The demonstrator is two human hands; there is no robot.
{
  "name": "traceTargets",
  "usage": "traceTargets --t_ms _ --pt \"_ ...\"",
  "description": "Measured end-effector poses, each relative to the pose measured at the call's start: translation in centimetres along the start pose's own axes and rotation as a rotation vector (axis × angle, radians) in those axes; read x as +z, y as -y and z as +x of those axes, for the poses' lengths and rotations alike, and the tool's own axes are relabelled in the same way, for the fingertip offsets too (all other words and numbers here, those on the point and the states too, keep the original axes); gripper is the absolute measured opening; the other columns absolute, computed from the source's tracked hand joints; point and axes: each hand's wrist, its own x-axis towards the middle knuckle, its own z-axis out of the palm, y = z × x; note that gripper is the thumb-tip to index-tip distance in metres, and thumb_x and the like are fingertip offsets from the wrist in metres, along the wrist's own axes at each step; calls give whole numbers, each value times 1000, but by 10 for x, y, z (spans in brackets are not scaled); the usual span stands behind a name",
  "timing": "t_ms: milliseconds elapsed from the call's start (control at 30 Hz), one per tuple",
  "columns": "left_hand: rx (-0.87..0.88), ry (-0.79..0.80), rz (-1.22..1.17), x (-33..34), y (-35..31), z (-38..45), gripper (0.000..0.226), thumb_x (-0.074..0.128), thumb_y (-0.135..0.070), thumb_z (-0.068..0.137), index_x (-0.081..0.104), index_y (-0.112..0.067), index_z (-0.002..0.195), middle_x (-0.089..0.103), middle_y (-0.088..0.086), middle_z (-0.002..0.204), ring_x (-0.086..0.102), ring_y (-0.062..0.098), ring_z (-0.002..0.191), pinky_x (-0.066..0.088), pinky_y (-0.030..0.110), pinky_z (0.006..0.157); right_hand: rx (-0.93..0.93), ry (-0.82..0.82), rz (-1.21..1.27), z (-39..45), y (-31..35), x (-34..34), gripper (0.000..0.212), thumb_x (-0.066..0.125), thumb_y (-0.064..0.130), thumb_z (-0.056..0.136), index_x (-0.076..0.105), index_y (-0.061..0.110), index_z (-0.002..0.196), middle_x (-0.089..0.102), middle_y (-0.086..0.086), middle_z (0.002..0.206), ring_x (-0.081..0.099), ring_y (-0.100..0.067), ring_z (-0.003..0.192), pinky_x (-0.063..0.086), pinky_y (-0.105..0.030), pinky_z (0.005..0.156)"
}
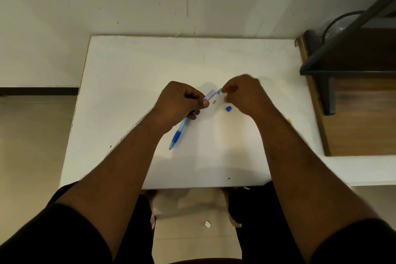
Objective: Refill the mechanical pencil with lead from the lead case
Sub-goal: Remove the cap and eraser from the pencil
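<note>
Person's sitting at a white bench (132,75) pushed up against the wall, both bare forearms stretched out over it. The left hand (180,103) is curled into a loose fist around two things at once: the mechanical pencil (177,135), a see-through blue one with a darker blue grip, which sticks out below the fist with its tip pointing down and back toward the person, just above or barely on the bench, and the lead case (210,94), a small pale rectangular thing pinched under the thumb and poking out toward the right.

The right hand (242,94) is right next to the open end of that case, fingers bunched together with a little blue piece (219,91) at the fingertips. It's blurry, so I honestly can't tell if it's actually gripping that piece or just touching it, and no lead shows.

Lying loose on the bench between the hands: a tiny grey bit (213,102) just below the case, and a small blue square cap (228,108) near the right wrist. A dark wooden shelf unit (351,96) sits off to the right.
</note>
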Motion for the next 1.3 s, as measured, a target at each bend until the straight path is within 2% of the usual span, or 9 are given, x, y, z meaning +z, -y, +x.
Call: traceTargets --t_ms 67,167,300,500,733,867,1000,1100,1300 --pt "6 -10 4 -1 -2 -1 22 75 -17 78 74 -6 98 67 6 70 60 12 54 58 20 59 80 -76 383 -3 7 -6 14 62 1 82 72 5 91 67 -9 85 61 -20 68 54 -31 67" --pt "94 -75 37 -3 -8 -4 24 73 -23 80 75 -6 96 69 4 73 60 9 54 55 19 57 324 107 976 -8 19 -10 17 56 12 92 67 -1 93 68 -16 85 67 -27 75 60 -35 75" --pt "281 -181 278 -4 -21 -15 25 69 -36 82 76 -15 91 63 -8 71 58 3 59 38 -3 54 449 346 1226 -15 29 1 36 50 31 97 66 0 88 73 -16 80 72 -27 74 62 -37 72" --pt "388 -210 392 -6 -28 -29 20 65 -26 82 76 -16 95 56 -8 78 49 1 62 34 0 58 514 393 1404 -21 33 7 37 48 25 99 61 1 74 73 -15 68 72 -23 58 61 -31 57" --pt "417 -223 428 -6 -30 -34 19 64 -26 83 75 -19 97 62 -1 88 50 7 73 31 5 61 490 420 1415 -22 32 6 21 55 21 95 62 2 89 73 -15 80 72 -23 64 61 -32 59" --pt "409 -248 413 -8 -29 -32 17 64 -21 83 76 -17 95 63 -1 84 52 8 71 31 3 60 440 402 1426 -22 31 2 17 60 18 92 63 3 85 70 -11 78 71 -17 60 59 -27 56" --pt "374 -271 233 -14 -27 -31 18 68 -25 82 75 -16 97 69 -4 86 61 6 74 42 8 66 353 400 1521 -24 27 -7 14 58 11 92 65 2 83 72 -10 70 72 -17 63 59 -25 56" --pt "309 -251 -13 -20 -27 -30 15 71 -20 80 76 -16 94 72 -4 81 58 1 58 48 15 56 310 398 1470 -25 25 -12 16 56 9 92 67 2 83 73 -11 71 73 -17 65 59 -23 56" --pt "243 -332 -132 -29 -18 -22 10 76 -26 76 76 -19 83 73 9 83 56 14 60 47 27 56 340 368 1476 -22 21 -17 23 57 10 92 70 -1 76 74 -13 73 74 -19 68 60 -25 61"
